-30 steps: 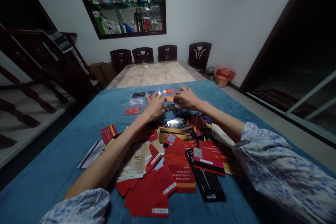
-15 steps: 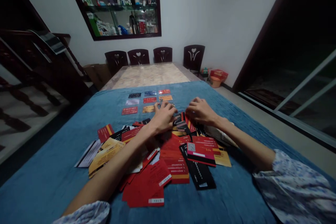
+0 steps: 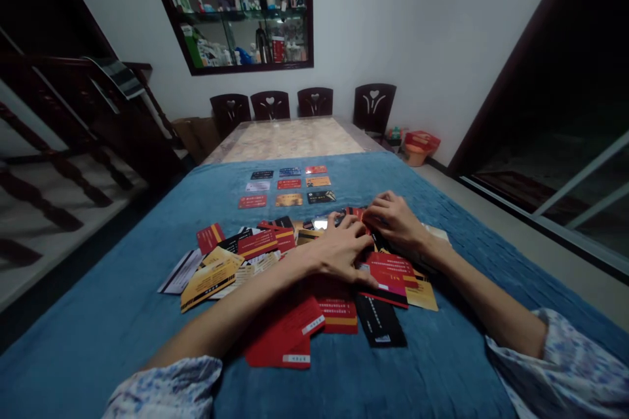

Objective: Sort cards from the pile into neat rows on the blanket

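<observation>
A loose pile of cards [image 3: 295,288], mostly red, black and gold, lies on the blue cloth [image 3: 122,314] in front of me. My left hand [image 3: 344,249] rests flat on top of the pile, fingers stretched out over a red card [image 3: 388,275]. My right hand [image 3: 398,222] sits just beyond it at the pile's far right edge, fingers curled down onto the cards; what they pinch is hidden. Farther out, a neat grid of cards [image 3: 289,186] lies in three short rows, with a black card [image 3: 322,196] at its near right corner.
Beyond the cloth the bare marble tabletop [image 3: 289,137] runs to several dark chairs [image 3: 314,101] by the wall. A glass wall cabinet [image 3: 240,10] hangs above. A stair railing [image 3: 73,131] is on the left, and a red basket [image 3: 420,143] stands on the floor at the right.
Both hands have drawn back from the card grid onto the pile. A black card now lies at the grid's near right corner, and the pile's cards have shifted.
</observation>
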Action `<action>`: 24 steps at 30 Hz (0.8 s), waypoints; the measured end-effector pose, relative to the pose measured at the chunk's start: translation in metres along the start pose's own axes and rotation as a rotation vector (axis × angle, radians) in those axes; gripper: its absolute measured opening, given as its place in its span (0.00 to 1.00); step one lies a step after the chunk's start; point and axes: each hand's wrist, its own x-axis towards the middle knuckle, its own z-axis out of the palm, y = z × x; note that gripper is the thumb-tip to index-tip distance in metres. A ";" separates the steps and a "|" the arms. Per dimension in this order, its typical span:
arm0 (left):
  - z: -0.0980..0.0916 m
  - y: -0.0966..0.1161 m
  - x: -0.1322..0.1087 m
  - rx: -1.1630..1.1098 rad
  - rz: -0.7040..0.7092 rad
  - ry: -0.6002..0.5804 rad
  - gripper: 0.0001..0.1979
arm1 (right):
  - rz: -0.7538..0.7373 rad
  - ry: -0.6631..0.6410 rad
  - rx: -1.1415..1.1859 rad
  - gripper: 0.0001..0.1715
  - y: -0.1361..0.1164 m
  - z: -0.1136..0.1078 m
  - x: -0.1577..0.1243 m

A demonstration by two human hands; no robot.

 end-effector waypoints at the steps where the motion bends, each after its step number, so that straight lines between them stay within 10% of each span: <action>1: 0.001 0.000 0.000 0.005 -0.002 0.000 0.26 | -0.009 0.020 0.013 0.15 0.001 0.002 -0.001; 12: -0.003 -0.021 0.001 0.147 -0.179 0.031 0.15 | -0.175 0.179 0.162 0.10 -0.004 0.006 -0.006; 24: 0.003 -0.038 -0.001 0.222 -0.222 0.070 0.16 | -0.275 0.011 0.195 0.20 -0.032 -0.010 -0.010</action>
